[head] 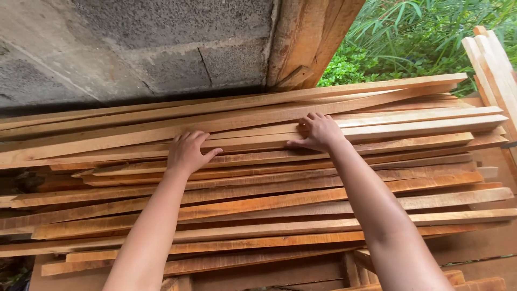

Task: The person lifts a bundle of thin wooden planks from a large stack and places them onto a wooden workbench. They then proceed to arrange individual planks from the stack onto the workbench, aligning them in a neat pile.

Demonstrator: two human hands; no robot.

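Bare forearms, no sleeves, ringless fingers [188, 137]

planks [269, 205] stacked before wall [134, 48]; hands on top | foliage [409, 37] behind, right

The stack of wooden slats [258, 194] fills the width of the view, so little room is left at its level. Passage behind it is closed by the grey block wall [140, 48] and by the slanting timber post [307, 37] at the wall's right end. On the far right, more room is taken up by pale upright boards [493, 70]. Open space is found above the stack — where the left hand [188, 153] and right hand [320, 132] are laid flat on the top slats — and toward the green foliage [409, 37] beyond the post.
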